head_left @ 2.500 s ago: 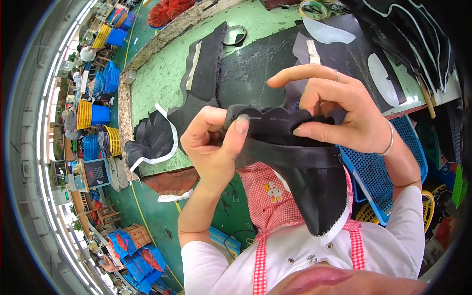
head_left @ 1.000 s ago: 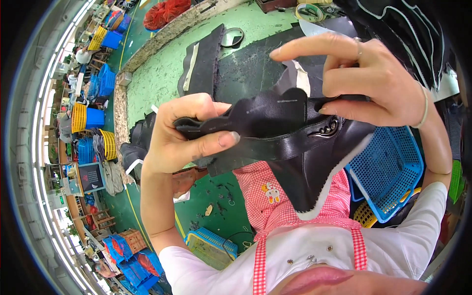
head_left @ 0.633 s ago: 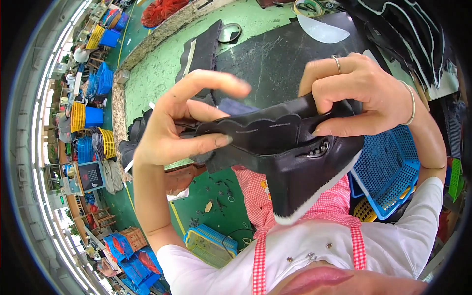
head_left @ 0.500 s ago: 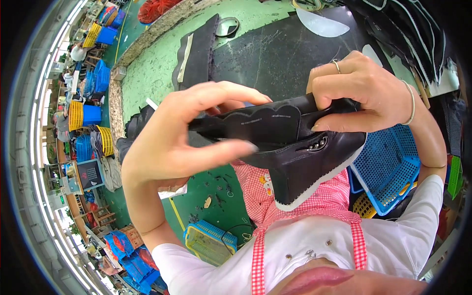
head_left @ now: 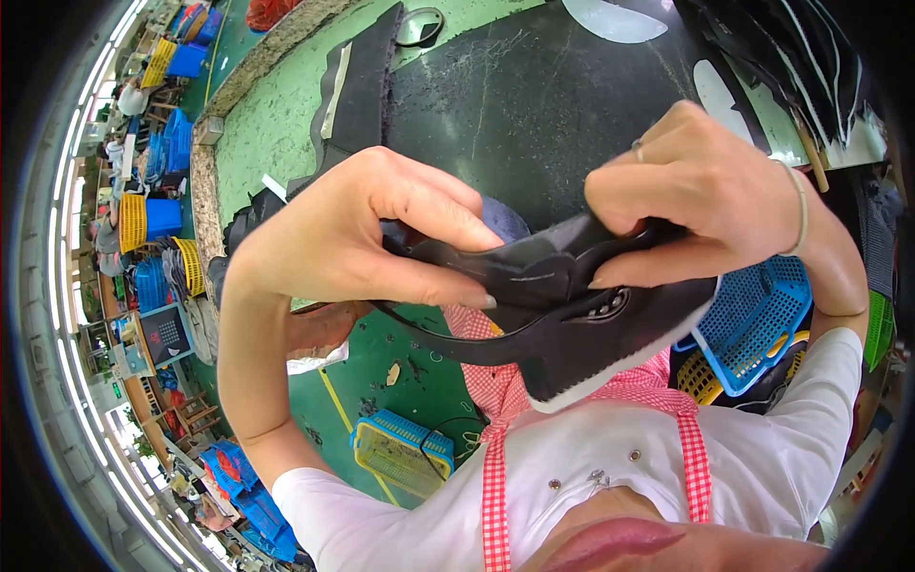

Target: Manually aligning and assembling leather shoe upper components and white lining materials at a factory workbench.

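A black leather shoe upper (head_left: 610, 348) hangs between my hands, in front of my lap. It has a pale, zigzag-cut lower edge, a small oval slot with silver beads, and a thin strap looping to the left. My left hand (head_left: 367, 229) pinches the scalloped flap (head_left: 519, 272) at its top between thumb and fingers. Curled around the upper's right top edge is my right hand (head_left: 701, 205), its thumb pressed on the front just above the beaded slot. The fingertips behind the leather are hidden.
Beyond my hands lies a black sheet (head_left: 496, 114) on a green worktop (head_left: 257, 143), with a white curved piece (head_left: 615, 19) on it. Black pieces with white edges pile up at the far right. A blue basket (head_left: 753, 315) stands at my right, another basket (head_left: 405, 453) on the floor at left.
My left hand's thumb and fingers, apart before, have closed on the scalloped flap. The flap now bends, and the strap swings out lower left. My right hand keeps its hold.
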A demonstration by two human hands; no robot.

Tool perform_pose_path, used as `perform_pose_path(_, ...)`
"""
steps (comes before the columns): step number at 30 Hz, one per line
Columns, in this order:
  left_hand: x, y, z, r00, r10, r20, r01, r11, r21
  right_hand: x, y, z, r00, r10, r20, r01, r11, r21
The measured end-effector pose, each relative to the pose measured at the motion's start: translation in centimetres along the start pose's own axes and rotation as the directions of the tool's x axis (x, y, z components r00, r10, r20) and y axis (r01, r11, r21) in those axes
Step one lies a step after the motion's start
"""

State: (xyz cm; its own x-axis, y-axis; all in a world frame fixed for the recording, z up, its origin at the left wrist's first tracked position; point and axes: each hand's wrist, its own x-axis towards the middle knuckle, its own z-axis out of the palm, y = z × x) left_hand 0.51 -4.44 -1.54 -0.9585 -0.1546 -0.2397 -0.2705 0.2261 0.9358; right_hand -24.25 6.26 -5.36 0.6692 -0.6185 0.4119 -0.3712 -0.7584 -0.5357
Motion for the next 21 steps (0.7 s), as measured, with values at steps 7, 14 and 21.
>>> perform_pose_path(7,0.9,2.0,2.8,0.965,0.255,-0.066,-0.113,0.629,0.769,0.1,-0.6,0.0,0.998,0.062,-0.003,-0.062,0.996,0.061)
perform_pose_path(14,-0.3,0.1,2.0,0.993,0.112,0.035,-0.117,0.937,0.329,-2.8,0.3,-2.5,0.923,0.357,0.145,-0.377,0.912,0.158)
perform_pose_path(21,0.2,-0.1,0.5,0.988,0.076,0.137,-0.116,0.942,0.315,-3.3,0.2,-0.9,0.977,0.16,-0.141,-0.141,0.98,0.137)
